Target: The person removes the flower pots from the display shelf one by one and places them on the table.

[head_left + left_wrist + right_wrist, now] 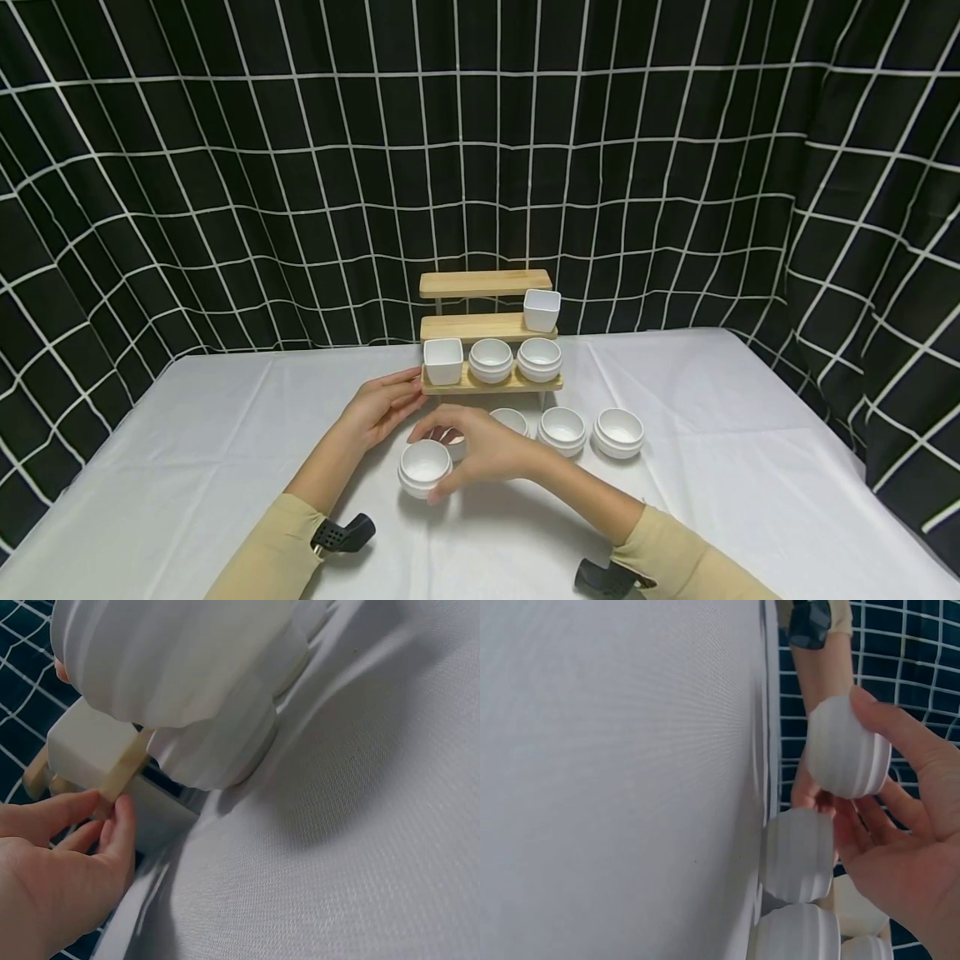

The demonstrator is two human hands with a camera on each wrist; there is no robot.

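Note:
My right hand [483, 446] grips a round white ribbed bowl [424, 468] between thumb and fingers. In the right wrist view that bowl [846, 750] is raised off the white cloth. My left hand [386, 406] is at the left end of a three-tier wooden display stand [480, 386]. The left wrist view shows its thumb and fingers pinching the end of the lowest board [120, 776]. On that board are a square white bowl [443, 362] and two round ones, one in the middle [491, 361] and one at the right [539, 360]. Another square bowl [542, 311] sits on the middle board's right end.
More round white bowls stand in a row before the stand: one partly behind my right hand [454, 450], then a half-hidden one [512, 419], a third [562, 430] and the rightmost [618, 432]. White cloth [225, 442] covers the table; a black grid-patterned curtain [480, 175] hangs behind.

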